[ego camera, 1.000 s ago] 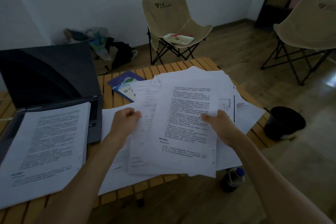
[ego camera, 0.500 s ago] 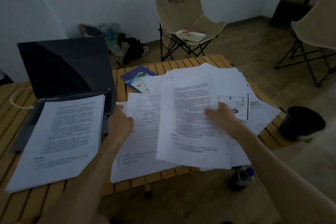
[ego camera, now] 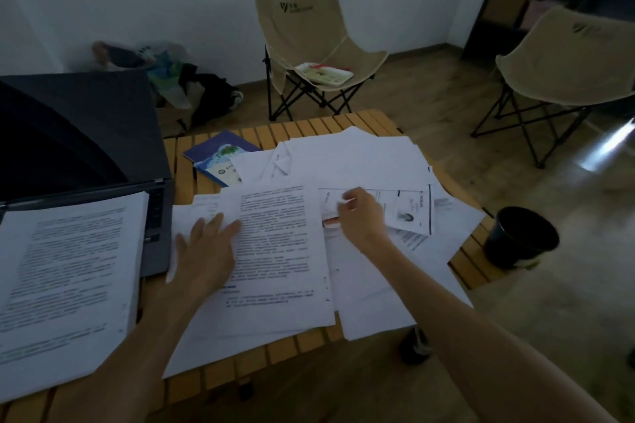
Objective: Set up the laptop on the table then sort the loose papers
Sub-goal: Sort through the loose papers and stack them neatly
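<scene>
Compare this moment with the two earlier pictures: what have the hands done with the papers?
Both hands let go of the printed sheet they held up; it now lies flat on the loose pile. The left hand rests open on it, while the right hand has moved right and pinches a smaller sheet. The laptop and the stack on it stayed put.

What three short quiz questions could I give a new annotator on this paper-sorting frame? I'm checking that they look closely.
1. True or false: the laptop is open.
2. What lies on the laptop's keyboard?
3. The left hand is: A) pinching a pen, B) flat on a printed sheet, C) off the table.

Key
1. True.
2. A stack of printed pages.
3. B. The right hand curls its fingers at a sheet with a small photo.
</scene>
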A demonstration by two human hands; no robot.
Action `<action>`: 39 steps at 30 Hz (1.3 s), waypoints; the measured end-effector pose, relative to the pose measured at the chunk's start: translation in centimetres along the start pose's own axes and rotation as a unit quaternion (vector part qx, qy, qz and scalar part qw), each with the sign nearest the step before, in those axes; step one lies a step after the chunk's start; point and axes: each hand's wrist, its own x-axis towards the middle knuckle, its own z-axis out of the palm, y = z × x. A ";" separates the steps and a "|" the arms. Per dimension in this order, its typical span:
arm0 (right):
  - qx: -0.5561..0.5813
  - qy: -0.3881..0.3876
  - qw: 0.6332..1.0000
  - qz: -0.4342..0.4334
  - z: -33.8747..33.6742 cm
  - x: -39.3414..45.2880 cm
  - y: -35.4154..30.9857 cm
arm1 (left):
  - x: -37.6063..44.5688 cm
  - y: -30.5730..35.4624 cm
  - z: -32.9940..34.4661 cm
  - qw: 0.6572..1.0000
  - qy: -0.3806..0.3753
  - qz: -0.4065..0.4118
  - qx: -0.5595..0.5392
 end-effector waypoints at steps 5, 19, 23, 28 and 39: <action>-0.168 0.131 0.964 0.157 -6.1 3.2 4.2 | 0.4 -1.2 1.0 0.998 0.046 -0.020 -0.032; 0.181 0.084 0.957 0.209 -9.4 1.1 2.7 | -0.7 -1.2 0.7 0.993 0.060 -0.033 -0.100; 0.015 0.224 0.974 0.008 -14.6 -1.4 -3.3 | -1.0 -1.5 0.6 0.988 0.060 -0.040 -0.139; -0.054 0.026 0.977 -0.204 -17.2 -3.8 -10.4 | -1.6 -1.2 0.3 0.981 0.067 -0.048 -0.174; 0.240 -0.205 0.948 -0.022 -10.3 1.8 -10.5 | -3.0 -0.7 -2.1 0.923 0.126 -0.073 -0.355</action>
